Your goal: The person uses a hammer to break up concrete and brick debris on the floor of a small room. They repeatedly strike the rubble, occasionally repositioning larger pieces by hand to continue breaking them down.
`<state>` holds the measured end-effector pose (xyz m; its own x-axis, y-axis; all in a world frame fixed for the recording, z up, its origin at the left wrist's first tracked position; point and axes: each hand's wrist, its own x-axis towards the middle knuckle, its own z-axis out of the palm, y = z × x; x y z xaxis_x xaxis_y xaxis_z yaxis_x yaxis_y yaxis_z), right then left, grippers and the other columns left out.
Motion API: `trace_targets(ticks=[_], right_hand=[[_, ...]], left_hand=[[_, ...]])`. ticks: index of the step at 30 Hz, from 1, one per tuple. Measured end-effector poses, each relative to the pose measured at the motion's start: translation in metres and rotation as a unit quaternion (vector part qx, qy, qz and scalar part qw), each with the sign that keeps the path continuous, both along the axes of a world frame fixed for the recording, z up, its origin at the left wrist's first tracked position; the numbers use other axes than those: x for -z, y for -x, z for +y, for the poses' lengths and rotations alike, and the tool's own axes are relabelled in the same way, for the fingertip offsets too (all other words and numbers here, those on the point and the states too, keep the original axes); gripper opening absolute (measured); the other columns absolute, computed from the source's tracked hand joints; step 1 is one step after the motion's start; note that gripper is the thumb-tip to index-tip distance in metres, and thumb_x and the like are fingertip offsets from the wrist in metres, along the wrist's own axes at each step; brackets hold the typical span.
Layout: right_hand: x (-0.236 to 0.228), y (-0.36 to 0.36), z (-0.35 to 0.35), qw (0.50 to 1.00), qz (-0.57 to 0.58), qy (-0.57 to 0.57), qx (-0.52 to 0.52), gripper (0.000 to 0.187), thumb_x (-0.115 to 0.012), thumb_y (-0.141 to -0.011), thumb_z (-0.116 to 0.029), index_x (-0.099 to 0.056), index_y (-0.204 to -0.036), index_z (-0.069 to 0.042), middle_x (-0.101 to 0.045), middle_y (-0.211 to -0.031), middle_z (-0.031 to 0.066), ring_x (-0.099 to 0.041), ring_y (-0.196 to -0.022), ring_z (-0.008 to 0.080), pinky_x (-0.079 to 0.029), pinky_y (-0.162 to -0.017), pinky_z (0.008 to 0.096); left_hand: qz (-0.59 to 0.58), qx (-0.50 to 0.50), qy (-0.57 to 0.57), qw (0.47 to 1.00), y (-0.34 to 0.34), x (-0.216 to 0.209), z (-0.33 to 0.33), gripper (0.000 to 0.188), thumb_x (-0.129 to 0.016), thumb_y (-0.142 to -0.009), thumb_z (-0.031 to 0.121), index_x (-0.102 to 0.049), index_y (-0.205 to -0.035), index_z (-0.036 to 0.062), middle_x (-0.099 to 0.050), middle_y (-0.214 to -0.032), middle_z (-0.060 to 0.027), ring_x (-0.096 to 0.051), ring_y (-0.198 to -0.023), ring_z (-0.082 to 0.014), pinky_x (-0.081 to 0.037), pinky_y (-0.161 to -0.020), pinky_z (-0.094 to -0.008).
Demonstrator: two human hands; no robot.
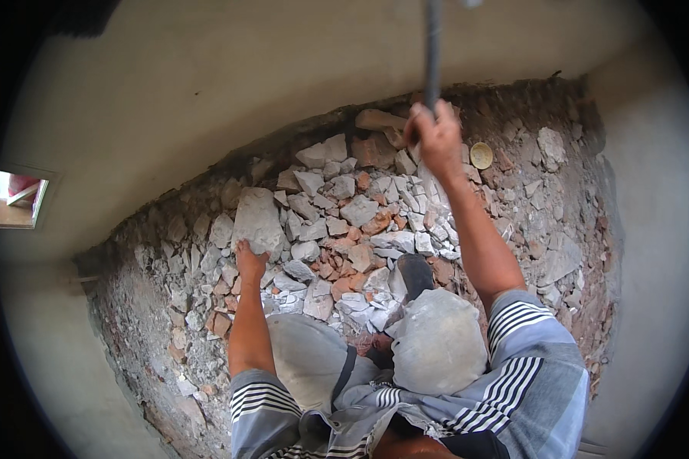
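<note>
Knees (436, 344) in dusty grey trousers sit nearest, bent low over the rubble pile (360, 229). A dark shoe (415, 274) pokes out just past the knees, on the near edge of the pile.

The left hand (249, 262) rests on the left side of the pile. Its fingers lie spread and flat against a big pale slab (257, 218) and hold nothing. The slab lies just past the fingers, touching them, tilted up toward the wall.

The right hand (435, 136) is up at the far side of the pile. Its fingers are wrapped tight around a long grey rod (433, 53). The rod runs straight up and away from the hand, out of the top of the picture. Its long way goes near to far, and its low end points down at the pile, hidden by the hand. The right hand is the one on the rod; the left hand is well apart from it.

A small round yellow lid (481, 155) lies just right of the right hand, on the far part of the pile. Behind the pile stands a plain pale wall (230, 84).
</note>
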<state>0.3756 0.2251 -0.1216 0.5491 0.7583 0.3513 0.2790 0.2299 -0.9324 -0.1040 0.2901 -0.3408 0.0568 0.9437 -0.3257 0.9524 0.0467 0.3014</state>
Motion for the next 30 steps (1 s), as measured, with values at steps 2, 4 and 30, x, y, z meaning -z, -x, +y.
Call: trace_targets(ticks=[2, 4, 30], right_hand=[[-0.023, -0.018, 0.016, 0.994, 0.074, -0.053, 0.061, 0.021, -0.053, -0.103, -0.026, -0.052, -0.093, -0.008, -0.053, -0.062, 0.0017, -0.056, -0.054, 0.0098, -0.045, -0.048, 0.0249], [-0.003, -0.018, 0.035, 0.975, 0.116, -0.168, 0.083, 0.023, -0.055, -0.102, -0.027, -0.054, -0.093, -0.007, -0.052, -0.062, 0.0011, -0.054, -0.052, 0.0097, -0.043, -0.045, 0.0259], [-0.015, -0.001, 0.015, 0.983, -0.179, -0.011, -0.051, 0.019, -0.059, -0.093, -0.019, -0.053, -0.092, -0.001, -0.06, -0.066, 0.0186, -0.063, -0.058, 0.0316, -0.048, -0.056, 0.04]], left_hand=[[0.027, 0.001, 0.009, 1.0, 0.0, 0.001, 0.001, 0.095, -0.085, -0.071, 0.028, -0.039, -0.146, -0.0068, -0.033, -0.155, -0.0276, -0.03, -0.146, -0.0388, -0.03, -0.118, -0.041], [0.016, -0.001, 0.007, 1.0, 0.0, 0.002, 0.001, 0.094, -0.085, -0.071, 0.028, -0.039, -0.146, -0.0069, -0.033, -0.155, -0.028, -0.03, -0.146, -0.0388, -0.03, -0.119, -0.0416], [0.048, -0.008, 0.024, 0.999, -0.007, -0.006, 0.002, 0.091, -0.084, -0.072, 0.031, -0.042, -0.145, -0.0032, -0.033, -0.157, -0.0235, -0.03, -0.146, -0.0386, -0.034, -0.116, -0.0432]])
